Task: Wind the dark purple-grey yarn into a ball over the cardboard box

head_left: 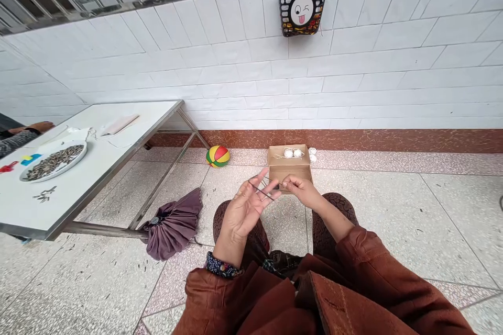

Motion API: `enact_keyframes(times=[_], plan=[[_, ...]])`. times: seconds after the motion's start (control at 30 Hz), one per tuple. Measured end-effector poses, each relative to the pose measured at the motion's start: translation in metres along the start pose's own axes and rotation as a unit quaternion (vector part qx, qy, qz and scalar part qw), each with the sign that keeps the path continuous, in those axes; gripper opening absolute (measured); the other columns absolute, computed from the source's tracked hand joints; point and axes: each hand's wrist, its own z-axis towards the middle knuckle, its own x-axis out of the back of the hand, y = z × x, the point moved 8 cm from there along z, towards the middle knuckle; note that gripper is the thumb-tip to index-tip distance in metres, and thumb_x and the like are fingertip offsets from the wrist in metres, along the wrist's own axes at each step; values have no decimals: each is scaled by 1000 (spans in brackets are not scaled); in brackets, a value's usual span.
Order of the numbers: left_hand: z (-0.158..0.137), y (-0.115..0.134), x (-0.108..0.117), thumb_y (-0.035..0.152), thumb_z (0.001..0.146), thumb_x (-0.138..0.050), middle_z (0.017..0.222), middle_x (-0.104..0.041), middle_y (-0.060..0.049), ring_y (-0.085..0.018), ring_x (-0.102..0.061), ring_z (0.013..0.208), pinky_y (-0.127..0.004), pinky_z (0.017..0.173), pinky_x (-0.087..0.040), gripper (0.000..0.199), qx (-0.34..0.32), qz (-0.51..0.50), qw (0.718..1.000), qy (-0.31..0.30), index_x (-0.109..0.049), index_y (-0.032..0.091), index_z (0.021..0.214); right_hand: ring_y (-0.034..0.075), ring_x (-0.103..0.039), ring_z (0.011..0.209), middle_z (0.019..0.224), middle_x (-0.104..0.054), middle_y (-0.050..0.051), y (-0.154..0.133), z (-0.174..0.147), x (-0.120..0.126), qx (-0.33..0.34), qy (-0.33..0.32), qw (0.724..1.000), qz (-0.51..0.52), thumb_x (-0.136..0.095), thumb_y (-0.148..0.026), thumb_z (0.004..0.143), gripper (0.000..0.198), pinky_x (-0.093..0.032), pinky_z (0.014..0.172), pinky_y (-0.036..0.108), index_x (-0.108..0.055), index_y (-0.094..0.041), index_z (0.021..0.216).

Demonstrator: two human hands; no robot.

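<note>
A thin dark cord (262, 190) runs across the fingers of my left hand (245, 208), which is turned palm up with its fingers partly spread. It seems looped around them, held from near the thumb and index finger. To the right, my right hand (301, 189) pinches between thumb and fingertips at the cord's other side. Both hands are above my lap, close together. Just beyond them an open cardboard box (288, 171) sits on the floor, partly hidden by my fingers. Two white balls of string (293, 153) lie at its far side.
On the left stands a white table (118, 154) with a plate of seeds (55, 161) and another person's hand (41, 126). A purple folded umbrella (176, 225) leans by its leg. A colourful ball (218, 156) rests near the wall, where a black basket (302, 10) hangs.
</note>
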Motion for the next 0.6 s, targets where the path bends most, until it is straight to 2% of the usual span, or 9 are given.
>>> enact_keyframes(times=[0.1,0.27,0.43,0.6], plan=[[4,10,17,35,83,-77,153,-52,-1,-36,-49,139,-62,110,-42,13,-34,-28,998,49,-72,26,91,14,-53,66,72,-61,-2,1,-17,-14,5,-33,998,-48,-51,-46,99,33,-41,67,26,-65,-19,86],[3,18,36,31,85,-75,156,-48,0,-37,-47,140,-63,109,-43,12,-66,-53,990,109,-71,25,94,15,-59,70,78,-66,0,-27,-31,-25,76,-77,989,-101,-48,-37,102,28,-43,70,26,-66,-20,90],[0,23,34,33,83,-76,156,-47,-2,-38,-48,139,-61,109,-44,15,-96,-51,988,109,-71,24,94,18,-66,82,88,-73,4,-56,-38,-34,142,-115,971,-156,-48,-33,102,25,-47,75,29,-69,-21,95],[-4,18,23,32,81,-78,153,-51,-5,-34,-55,133,-58,108,-44,16,-99,10,991,88,-69,22,90,16,-66,78,86,-73,4,-88,-41,-23,167,-95,972,-134,-49,-31,103,24,-48,73,28,-70,-20,96]])
